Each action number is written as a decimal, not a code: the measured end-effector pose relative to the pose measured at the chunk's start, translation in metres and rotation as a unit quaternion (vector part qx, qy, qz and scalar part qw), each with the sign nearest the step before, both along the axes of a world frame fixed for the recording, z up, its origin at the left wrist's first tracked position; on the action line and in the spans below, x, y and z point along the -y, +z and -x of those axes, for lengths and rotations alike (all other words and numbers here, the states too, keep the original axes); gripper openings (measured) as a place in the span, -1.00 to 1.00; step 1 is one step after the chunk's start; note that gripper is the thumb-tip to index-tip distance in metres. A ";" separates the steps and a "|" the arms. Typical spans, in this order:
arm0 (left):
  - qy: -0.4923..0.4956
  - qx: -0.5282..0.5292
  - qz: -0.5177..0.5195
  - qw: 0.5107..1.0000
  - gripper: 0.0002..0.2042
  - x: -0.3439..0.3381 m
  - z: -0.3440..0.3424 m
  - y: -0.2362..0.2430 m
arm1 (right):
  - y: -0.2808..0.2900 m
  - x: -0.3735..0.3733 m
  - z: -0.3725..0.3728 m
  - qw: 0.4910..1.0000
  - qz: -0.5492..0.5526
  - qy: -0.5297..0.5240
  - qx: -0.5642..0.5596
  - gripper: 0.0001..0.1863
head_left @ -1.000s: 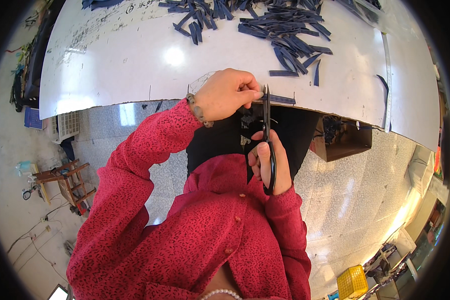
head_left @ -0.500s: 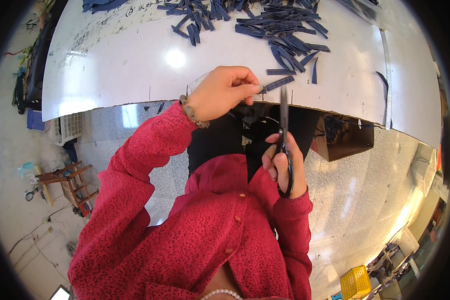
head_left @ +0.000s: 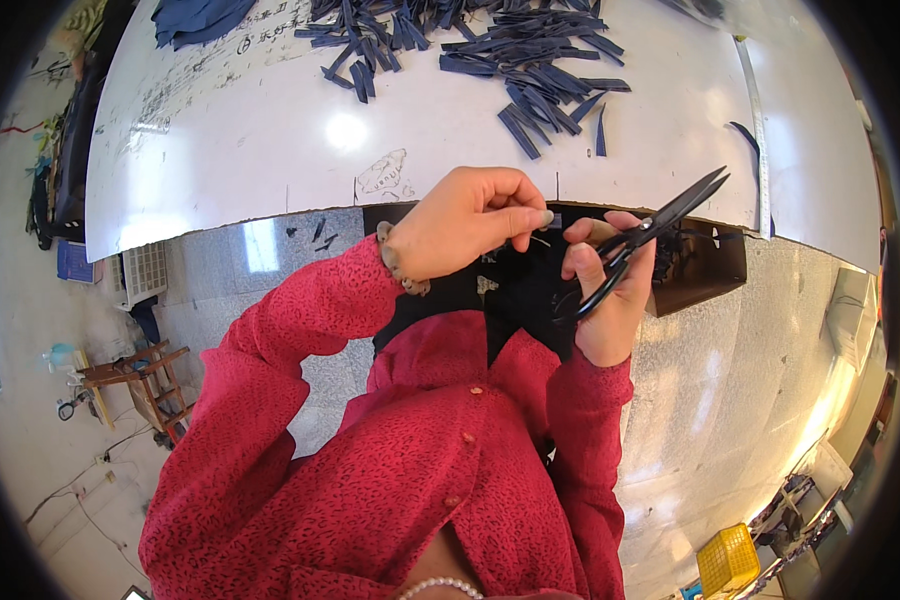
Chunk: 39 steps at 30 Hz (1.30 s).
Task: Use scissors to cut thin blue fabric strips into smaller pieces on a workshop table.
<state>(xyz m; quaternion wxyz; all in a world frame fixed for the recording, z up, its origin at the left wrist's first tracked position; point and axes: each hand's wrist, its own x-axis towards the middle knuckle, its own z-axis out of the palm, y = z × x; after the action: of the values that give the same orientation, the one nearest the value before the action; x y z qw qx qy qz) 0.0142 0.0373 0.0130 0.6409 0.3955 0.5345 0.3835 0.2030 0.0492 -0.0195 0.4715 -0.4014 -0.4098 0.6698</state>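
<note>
My left hand (head_left: 470, 225) is pinched just past the table's near edge, above my lap; whatever is between the fingertips is too small and dark to make out. Close to its right, my right hand (head_left: 615, 290) grips black-handled scissors (head_left: 682, 205), their long blades tilted toward the upper right over the table edge. Beyond both hands, many narrow navy fabric strips (head_left: 540, 80) lie in a loose heap on the white tabletop (head_left: 220, 150), a few of them separate at its lower side.
A folded navy cloth (head_left: 195, 20) lies at the back left. A long pale strip (head_left: 755, 130) crosses the table's right part. Below the table are a brown box (head_left: 705, 285) and a plastic crate (head_left: 140, 275); a wooden chair (head_left: 140, 385) stands left, a yellow basket (head_left: 725, 560) lower right.
My left hand has moved down and right, off the tabletop. The scissors have turned from upright to pointing up and right, as my right hand shifted right and up.
</note>
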 end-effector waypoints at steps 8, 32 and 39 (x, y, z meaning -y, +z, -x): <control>-0.017 0.007 -0.003 1.000 -0.90 0.009 -0.005 -0.014 | -0.002 0.005 0.012 0.999 0.019 0.016 0.037 -0.58; 0.018 -0.293 -0.075 0.953 -0.86 0.001 0.036 -0.024 | -0.018 0.026 0.007 0.988 0.089 0.108 0.072 -0.68; 0.021 -0.293 -0.055 0.954 -0.85 0.000 0.034 -0.021 | -0.014 0.041 0.014 0.964 0.182 0.181 0.072 -0.63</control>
<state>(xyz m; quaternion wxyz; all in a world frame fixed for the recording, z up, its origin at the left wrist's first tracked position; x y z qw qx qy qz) -0.0195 0.0370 -0.0084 0.4253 0.5135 0.6853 0.2928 0.1894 0.0082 -0.0340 0.2304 -0.4465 -0.3794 0.7770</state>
